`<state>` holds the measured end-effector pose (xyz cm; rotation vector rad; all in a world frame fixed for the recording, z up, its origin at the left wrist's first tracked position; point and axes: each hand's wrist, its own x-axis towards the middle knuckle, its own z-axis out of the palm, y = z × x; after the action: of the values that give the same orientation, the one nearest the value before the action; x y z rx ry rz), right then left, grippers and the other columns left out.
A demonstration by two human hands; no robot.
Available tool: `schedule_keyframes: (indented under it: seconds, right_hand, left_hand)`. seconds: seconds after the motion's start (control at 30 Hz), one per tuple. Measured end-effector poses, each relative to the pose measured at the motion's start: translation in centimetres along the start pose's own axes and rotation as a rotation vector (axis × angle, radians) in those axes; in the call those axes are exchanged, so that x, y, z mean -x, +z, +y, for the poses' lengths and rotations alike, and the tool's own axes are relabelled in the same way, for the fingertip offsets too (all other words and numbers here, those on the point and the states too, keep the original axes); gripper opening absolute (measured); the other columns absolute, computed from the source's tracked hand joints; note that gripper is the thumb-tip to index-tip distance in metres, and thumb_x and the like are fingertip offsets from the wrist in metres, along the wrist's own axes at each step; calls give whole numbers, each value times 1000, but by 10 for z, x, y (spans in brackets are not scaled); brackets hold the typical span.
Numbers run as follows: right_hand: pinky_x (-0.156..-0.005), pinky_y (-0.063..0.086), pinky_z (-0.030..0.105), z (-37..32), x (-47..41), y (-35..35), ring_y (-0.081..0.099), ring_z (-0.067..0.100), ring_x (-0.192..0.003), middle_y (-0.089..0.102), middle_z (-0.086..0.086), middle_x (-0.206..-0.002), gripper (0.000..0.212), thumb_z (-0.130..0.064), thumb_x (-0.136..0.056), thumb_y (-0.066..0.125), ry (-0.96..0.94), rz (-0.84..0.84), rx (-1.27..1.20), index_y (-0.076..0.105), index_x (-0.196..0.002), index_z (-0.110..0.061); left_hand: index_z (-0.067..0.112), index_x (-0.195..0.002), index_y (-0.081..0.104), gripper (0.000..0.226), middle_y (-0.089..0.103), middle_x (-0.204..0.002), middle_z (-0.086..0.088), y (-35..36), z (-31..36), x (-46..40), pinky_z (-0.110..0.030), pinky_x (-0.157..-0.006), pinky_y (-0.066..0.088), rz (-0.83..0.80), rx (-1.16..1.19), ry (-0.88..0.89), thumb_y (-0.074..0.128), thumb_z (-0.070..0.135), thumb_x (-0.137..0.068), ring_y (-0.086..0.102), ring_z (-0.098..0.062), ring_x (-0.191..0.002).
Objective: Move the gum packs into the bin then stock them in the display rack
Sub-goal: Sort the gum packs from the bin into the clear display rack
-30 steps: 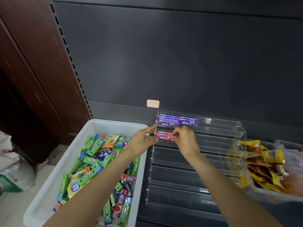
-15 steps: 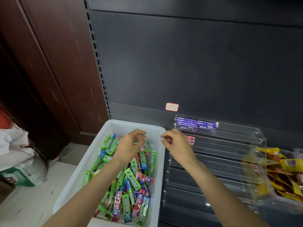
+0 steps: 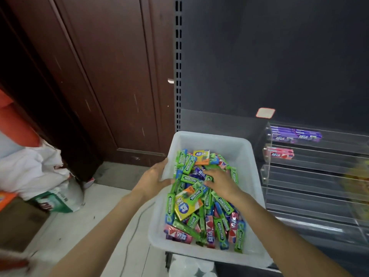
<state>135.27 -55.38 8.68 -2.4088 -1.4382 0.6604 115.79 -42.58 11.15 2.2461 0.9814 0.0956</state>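
Note:
A white plastic bin (image 3: 235, 142) holds a heap of gum packs (image 3: 199, 204), mostly green, with pink, blue and yellow ones among them. My left hand (image 3: 153, 177) rests on the bin's left rim, thumb inside. My right hand (image 3: 219, 179) lies flat on the heap in the bin, fingers spread; whether it grips a pack I cannot tell. To the right stands a clear tiered display rack (image 3: 311, 176). Its top tier holds purple gum packs (image 3: 295, 134); the second tier holds a pink gum pack (image 3: 279, 153).
A dark shelf back panel (image 3: 269, 56) rises behind the rack, with a small price tag (image 3: 265, 112) on it. A brown wooden door (image 3: 111, 76) is to the left. Bags and a cardboard box (image 3: 40, 186) sit on the floor at left.
Both hands have left the rack and dropped to the bin. The pink pack stays on the second tier. The view has swung left and down.

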Motion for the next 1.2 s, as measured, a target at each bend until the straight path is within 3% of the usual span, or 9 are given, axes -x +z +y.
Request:
schedule_keyframes:
  seconds: [0.13,0.2,0.3,0.4,0.6,0.8,0.9,1.03,1.2]
  right_hand:
    - [-114,20,52,-10,1,4,45,20,-128,56,2,-132,34,-22,-84,67,41,91,-45,63,-118,-22]
    - [-110,29,39,-17,5,-2,51,20,-121,60,2,-125,31,-19,-82,70,44,139,-97,66,-112,-18]
    - [-85,33,15,-23,13,-16,56,18,-110,63,5,-118,28,-11,-83,69,21,228,-171,67,-111,-10]
    - [-87,36,17,-17,26,-25,57,18,-105,64,5,-115,24,-11,-84,67,77,318,-250,69,-108,-9]
    - [-86,50,32,4,48,-26,62,16,-89,69,3,-99,8,-12,-84,68,224,431,-479,70,-91,-16]
    - [-69,54,17,15,72,-35,61,16,-84,63,7,-89,14,2,-84,63,253,537,-861,66,-84,-12]
    - [-73,56,21,21,81,-39,64,19,-86,65,9,-89,17,1,-84,64,287,572,-927,65,-80,-15]
    - [-85,54,35,30,90,-47,64,24,-91,66,10,-87,16,3,-83,65,330,595,-975,62,-78,-12]
    - [-72,57,26,44,97,-70,64,22,-76,63,15,-84,14,4,-85,60,344,630,-1054,55,-76,-6]
  left_hand:
    - [18,-148,23,76,29,-152,0,1,-9,1,-28,-108,29,13,58,30,65,32,-86,32,-19,-137]
    - [17,-145,31,72,28,-152,0,4,-8,2,-36,-113,27,97,-61,116,66,34,-85,28,-20,-138]
    - [23,-134,48,56,36,-147,7,11,3,0,-36,-112,26,192,-95,285,67,35,-83,28,-16,-134]
    - [23,-126,57,43,49,-135,6,22,22,-4,-24,-106,25,123,16,333,67,31,-84,34,-14,-128]
    - [17,-127,56,52,50,-128,-5,45,38,-12,-31,-102,35,-165,-86,298,70,36,-81,40,-20,-123]
    - [18,-119,60,41,49,-119,-5,56,49,-14,-32,-97,40,-222,-186,298,68,35,-83,45,-20,-115]
    - [14,-105,59,29,60,-104,-5,57,56,-16,-31,-82,48,-277,-86,262,72,23,-81,59,-21,-95]
    - [14,-89,53,20,55,-83,-2,57,73,-17,-25,-72,44,-232,115,225,71,11,-81,55,-19,-80]
    - [13,-96,62,18,54,-79,1,59,107,-26,-24,-70,44,-57,340,206,72,17,-81,52,-15,-76]
